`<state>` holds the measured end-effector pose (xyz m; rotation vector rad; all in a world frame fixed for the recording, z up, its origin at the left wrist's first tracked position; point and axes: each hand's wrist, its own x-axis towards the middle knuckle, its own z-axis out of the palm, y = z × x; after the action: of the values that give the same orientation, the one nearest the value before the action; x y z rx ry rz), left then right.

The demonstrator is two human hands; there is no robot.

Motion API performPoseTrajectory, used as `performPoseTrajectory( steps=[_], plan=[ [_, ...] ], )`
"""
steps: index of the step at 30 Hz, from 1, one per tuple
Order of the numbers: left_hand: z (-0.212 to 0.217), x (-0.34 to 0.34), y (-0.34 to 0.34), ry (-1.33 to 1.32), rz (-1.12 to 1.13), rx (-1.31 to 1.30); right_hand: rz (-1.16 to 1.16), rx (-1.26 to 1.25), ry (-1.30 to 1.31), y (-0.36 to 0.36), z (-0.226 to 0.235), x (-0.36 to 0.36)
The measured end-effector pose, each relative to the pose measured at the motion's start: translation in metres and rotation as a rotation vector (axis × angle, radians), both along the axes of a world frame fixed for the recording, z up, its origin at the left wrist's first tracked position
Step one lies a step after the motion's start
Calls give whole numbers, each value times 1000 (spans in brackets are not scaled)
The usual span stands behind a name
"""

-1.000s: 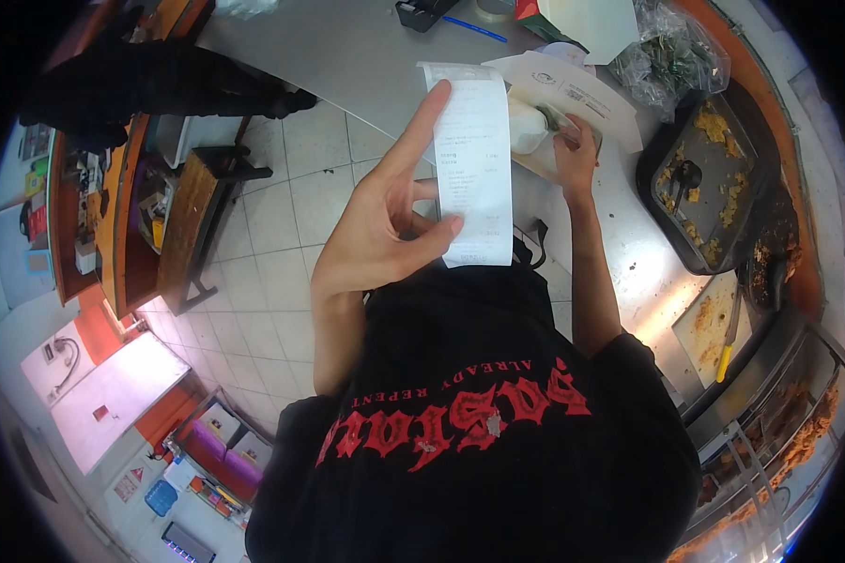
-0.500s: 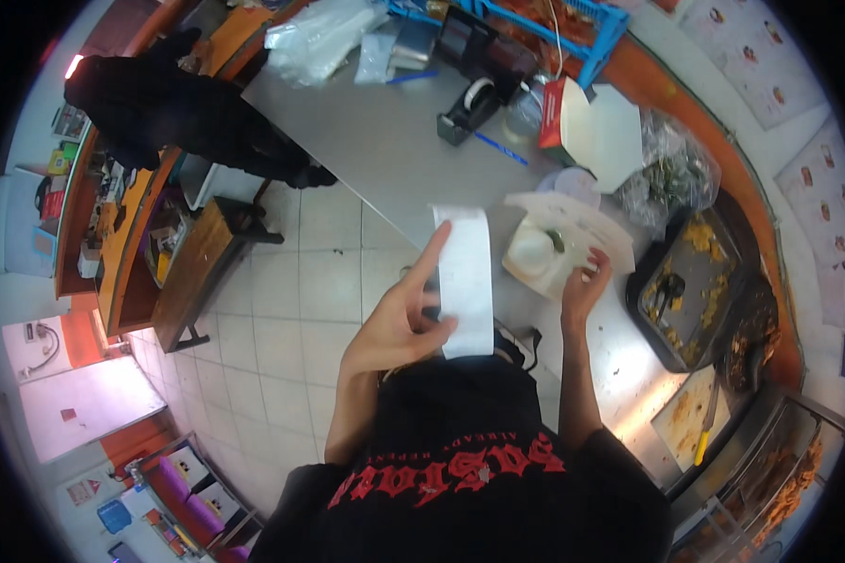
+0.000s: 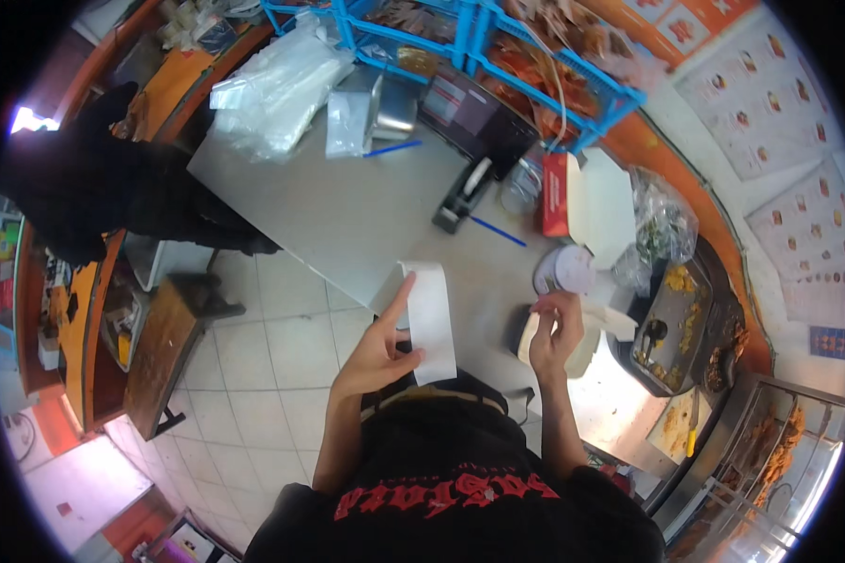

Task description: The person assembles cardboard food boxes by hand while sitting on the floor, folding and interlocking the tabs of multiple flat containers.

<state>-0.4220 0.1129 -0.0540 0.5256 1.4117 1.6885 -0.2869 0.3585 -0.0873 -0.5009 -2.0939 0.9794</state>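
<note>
A long white paper slip [image 3: 432, 324], like a receipt, stands upright in my left hand [image 3: 376, 357]; the thumb presses its front and the index finger lies along its left edge. My right hand [image 3: 556, 340] is over a cream takeaway box [image 3: 587, 353] on the steel counter, its fingers curled inward. Whatever those fingertips pinch is hidden, and the hand covers most of the box, so its contents do not show. Just beyond stands a round tub with a pale lid [image 3: 570, 269].
A red-and-white carton [image 3: 601, 202], a bag of greens [image 3: 662, 225] and a dark tray with yellow food [image 3: 674, 324] line the right. A tape dispenser [image 3: 460, 197], screen [image 3: 469, 113], plastic bags [image 3: 282, 89] and blue crates [image 3: 408, 33] stand farther back. Someone in dark clothes [image 3: 84, 188] is at left.
My right hand has come up over the box, which showed a white tub and greens inside before. The paper stays in my left hand. The view has shifted, showing more of the counter's far side.
</note>
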Motion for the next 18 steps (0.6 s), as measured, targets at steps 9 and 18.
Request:
performPoseTrajectory(
  steps=[9,18],
  plan=[
    [-57,-134,-57,-129,1,-20,758,58,-914,-74,-16,-128],
    [-73,-214,-103,-305,59,-55,316,64,-505,-12,11,-378]
  ],
)
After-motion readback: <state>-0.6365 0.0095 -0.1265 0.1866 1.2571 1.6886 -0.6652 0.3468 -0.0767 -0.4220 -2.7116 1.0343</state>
